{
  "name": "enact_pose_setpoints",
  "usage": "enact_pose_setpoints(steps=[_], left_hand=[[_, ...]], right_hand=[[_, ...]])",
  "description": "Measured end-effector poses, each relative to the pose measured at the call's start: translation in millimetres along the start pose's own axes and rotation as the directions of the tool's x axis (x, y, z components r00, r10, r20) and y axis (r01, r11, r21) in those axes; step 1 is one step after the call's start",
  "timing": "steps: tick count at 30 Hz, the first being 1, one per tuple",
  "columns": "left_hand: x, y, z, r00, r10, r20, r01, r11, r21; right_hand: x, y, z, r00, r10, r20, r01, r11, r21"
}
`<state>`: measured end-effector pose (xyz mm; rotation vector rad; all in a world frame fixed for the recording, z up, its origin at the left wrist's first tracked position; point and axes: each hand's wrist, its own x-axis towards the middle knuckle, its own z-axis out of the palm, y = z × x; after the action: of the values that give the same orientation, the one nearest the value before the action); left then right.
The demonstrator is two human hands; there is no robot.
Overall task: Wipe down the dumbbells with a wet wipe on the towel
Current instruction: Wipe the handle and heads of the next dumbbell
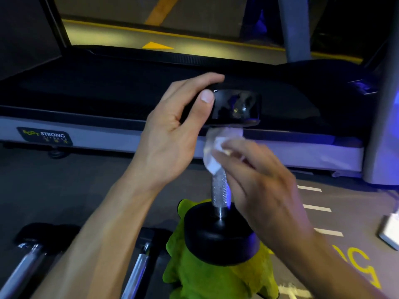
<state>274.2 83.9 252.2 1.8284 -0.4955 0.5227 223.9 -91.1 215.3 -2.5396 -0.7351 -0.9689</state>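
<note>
Standing on end on the green towel (216,279), one dumbbell (220,231) is kept upright so its bar can be reached all round. Its top weight is held steady by the left hand (170,134), thumb and fingers curled round the edge. A white wet wipe (218,149) is pinched against the bar by the right hand (259,184), though that hand is blurred. Two more dumbbells (28,264) lie at the lower left, perhaps waiting. A treadmill (121,139) is seen behind.
</note>
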Motion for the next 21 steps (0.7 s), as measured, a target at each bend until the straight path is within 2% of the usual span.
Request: enact_pose_setpoints(steps=[2, 4, 8, 11, 13, 15, 17, 18, 21], left_hand=[[0.0, -0.3, 0.1, 1.0, 0.002, 0.004, -0.002, 1.0, 0.0], [-0.4, -1.1, -1.2, 1.0, 0.001, -0.001, -0.001, 1.0, -0.001], [-2.2, -1.2, -2.7, 1.0, 0.0, -0.009, 0.0, 1.0, -0.002], [-2.5, 1.4, -0.6, 1.0, 0.017, 0.007, -0.017, 1.0, 0.011], [-2.7, 3.7, -0.1, 0.999, 0.033, 0.008, -0.033, 0.999, 0.022], [-3.3, 6.4, 0.9, 0.999, 0.048, 0.009, -0.048, 0.998, 0.033], [-4.6, 9.9, 3.1, 0.999, 0.051, 0.018, -0.052, 0.998, 0.044], [-5.0, 12.0, 4.8, 0.998, 0.054, 0.022, -0.055, 0.998, 0.044], [-6.2, 15.9, 7.9, 0.998, 0.065, 0.026, -0.066, 0.997, 0.038]], right_hand=[[13.2, 2.6, 1.2, 0.999, 0.006, -0.048, -0.006, 1.0, -0.018], [4.9, 0.0, 4.8, 0.999, 0.039, -0.008, -0.039, 0.999, 0.0], [0.5, -3.5, -2.1, 0.999, -0.039, 0.008, 0.039, 0.999, -0.016], [20.8, 0.5, -1.9, 0.999, -0.031, -0.024, 0.031, 0.999, -0.017], [8.7, -3.2, 1.2, 0.994, 0.013, 0.108, -0.007, 0.998, -0.055], [-8.1, -8.4, -1.7, 0.956, 0.058, 0.289, -0.046, 0.998, -0.049], [-5.6, -10.5, -7.4, 0.938, 0.027, 0.345, -0.017, 0.999, -0.031], [3.2, -10.7, -9.9, 0.945, 0.022, 0.326, -0.003, 0.998, -0.06], [17.7, -5.2, -10.4, 0.99, 0.037, 0.134, -0.021, 0.993, -0.118]])
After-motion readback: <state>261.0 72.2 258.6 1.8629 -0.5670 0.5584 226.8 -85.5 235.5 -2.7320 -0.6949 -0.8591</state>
